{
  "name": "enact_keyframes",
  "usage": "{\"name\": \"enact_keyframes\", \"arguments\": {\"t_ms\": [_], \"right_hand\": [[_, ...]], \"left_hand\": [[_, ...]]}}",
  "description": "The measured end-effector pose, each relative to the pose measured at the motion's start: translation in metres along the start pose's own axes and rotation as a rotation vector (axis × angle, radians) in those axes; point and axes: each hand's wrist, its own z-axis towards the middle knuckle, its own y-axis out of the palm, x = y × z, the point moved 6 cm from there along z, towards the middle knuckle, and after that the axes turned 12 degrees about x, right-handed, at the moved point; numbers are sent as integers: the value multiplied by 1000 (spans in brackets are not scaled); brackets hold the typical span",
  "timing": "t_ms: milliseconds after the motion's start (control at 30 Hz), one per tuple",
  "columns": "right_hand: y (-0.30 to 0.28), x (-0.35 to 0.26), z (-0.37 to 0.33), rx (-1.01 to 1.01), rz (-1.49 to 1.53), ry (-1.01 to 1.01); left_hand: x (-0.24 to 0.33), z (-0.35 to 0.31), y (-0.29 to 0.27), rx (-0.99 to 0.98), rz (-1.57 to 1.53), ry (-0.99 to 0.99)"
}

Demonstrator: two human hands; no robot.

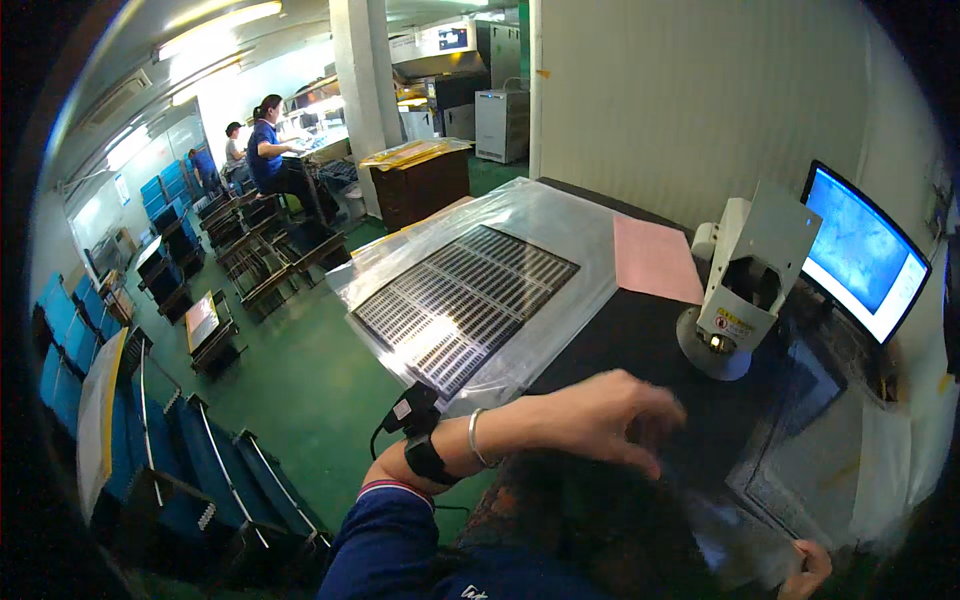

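Note:
My left hand (615, 415) hangs over the dark tabletop, thumb apart from the curved, slightly blurred fingers, with nothing visible in it. A black strap and a silver bangle are on that wrist. At the lower right edge, my right hand (808, 572) is partly out of view, its fingers closed at the border of a see-through plastic sheet (815, 455) with dark lines. Beyond my left forearm lies a large clear plastic sheet (575, 230), with a dark panel (470, 300) patterned in rows of small light bars on or under it.
A pink sheet (655, 260) lies beside a grey bench device (740, 290) on a round base. Behind that, a monitor (865, 250) glows blue. Blue racks (190, 460) stand at the left on green floor. Farther back, a seated person (268, 150) works at a lit bench.

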Motion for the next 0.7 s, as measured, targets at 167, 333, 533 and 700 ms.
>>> {"name": "enact_keyframes", "arguments": {"t_ms": [167, 333, 533, 700], "right_hand": [[17, -2, 10, -41, -17, 20], [29, 50, 7, 22, 129, 98], [46, 48, 19, -69, 310, 390], [70, -21, 47, 243, 328, 203]], "left_hand": [[-7, -25, 15, -82, -174, -34], [-13, -34, 11, 45, -235, -65], [-8, -51, 5, 152, -188, 3], [-47, -80, -49, 555, -299, -287]]}}
